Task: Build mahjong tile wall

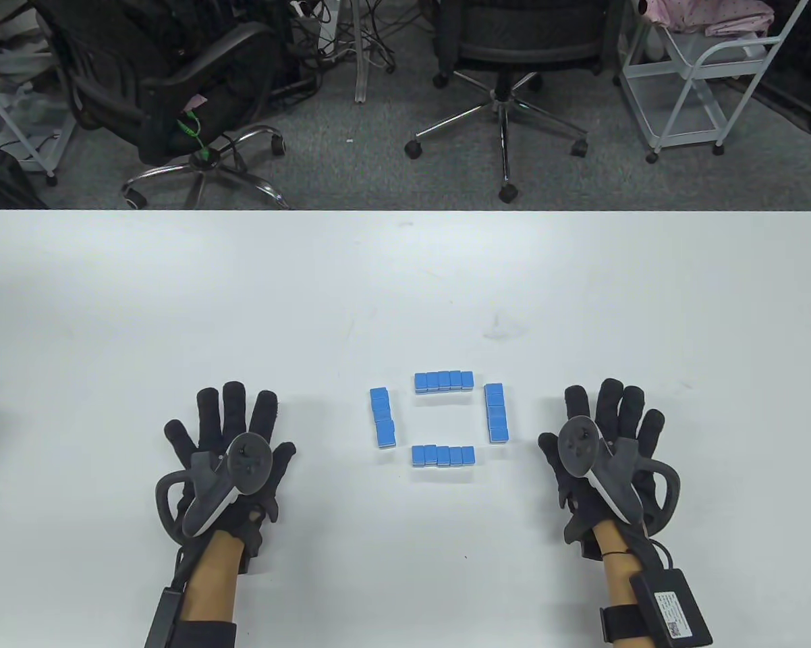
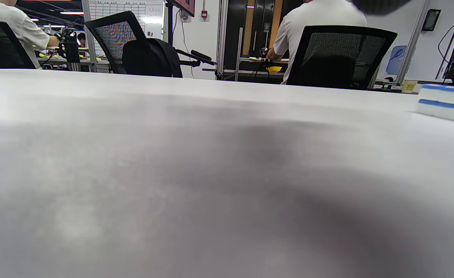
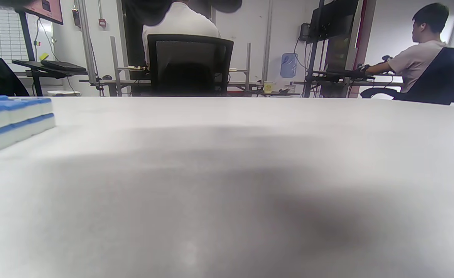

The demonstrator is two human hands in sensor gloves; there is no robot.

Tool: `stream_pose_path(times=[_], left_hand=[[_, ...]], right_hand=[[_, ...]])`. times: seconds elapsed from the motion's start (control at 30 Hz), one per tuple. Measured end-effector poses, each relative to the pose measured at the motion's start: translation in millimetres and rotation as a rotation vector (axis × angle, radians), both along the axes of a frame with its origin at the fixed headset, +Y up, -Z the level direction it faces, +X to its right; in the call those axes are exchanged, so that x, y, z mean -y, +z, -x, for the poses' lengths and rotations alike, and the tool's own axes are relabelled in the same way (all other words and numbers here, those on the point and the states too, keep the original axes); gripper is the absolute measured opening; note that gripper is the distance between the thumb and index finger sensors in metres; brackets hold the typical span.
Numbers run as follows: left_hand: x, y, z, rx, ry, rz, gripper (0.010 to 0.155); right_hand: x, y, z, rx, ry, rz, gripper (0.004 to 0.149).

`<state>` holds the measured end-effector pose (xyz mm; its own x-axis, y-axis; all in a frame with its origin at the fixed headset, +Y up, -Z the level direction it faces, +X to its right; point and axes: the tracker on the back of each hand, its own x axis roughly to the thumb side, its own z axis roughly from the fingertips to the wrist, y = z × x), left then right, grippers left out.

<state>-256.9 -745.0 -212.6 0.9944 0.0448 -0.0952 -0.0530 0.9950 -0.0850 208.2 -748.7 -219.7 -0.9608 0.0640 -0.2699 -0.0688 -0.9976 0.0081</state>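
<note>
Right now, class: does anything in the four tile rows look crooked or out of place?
Mostly tidy. The left row looks slightly uneven, its tiles a little staggered compared with the straight right row. The far row and near row sit level. Both hands, left and right, rest flat, apart from the tiles.

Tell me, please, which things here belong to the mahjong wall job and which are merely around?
Job: four blue tile rows; left hand; right hand; white table.
Around: office chairs, white cart, seated people.
</note>
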Motion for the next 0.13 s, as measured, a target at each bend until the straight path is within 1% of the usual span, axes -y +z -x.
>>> stream_pose_path(times=[0.13], left_hand=[[-0.5,0.4,-0.1,0.001,-0.003,0.005,0.074]], right_hand=[[-2.1,1.0,0.4,-0.007,-0.028,0.005,0.078]])
